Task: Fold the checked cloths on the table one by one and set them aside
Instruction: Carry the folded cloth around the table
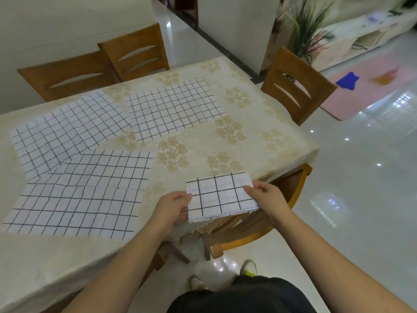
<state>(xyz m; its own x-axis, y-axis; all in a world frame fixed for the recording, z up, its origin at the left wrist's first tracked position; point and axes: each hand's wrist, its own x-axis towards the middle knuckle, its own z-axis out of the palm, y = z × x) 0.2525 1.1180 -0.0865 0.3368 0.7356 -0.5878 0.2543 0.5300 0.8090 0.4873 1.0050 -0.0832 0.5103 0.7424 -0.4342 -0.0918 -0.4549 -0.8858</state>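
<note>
A folded white cloth with a black check [220,196] hangs over the table's near right corner, held between both hands. My left hand [172,207] pinches its left edge. My right hand [267,198] pinches its right edge. Three more checked cloths lie spread flat on the table: one at the near left [76,199], one at the far left [63,134], one at the far middle [173,107]. The near left cloth overlaps the far left one.
The table wears a cream cloth with a beige flower print [225,143]. Wooden chairs stand at the far left [67,74], the far middle [135,51], the right [295,86] and tucked under the near corner [255,229]. Glossy white floor lies to the right.
</note>
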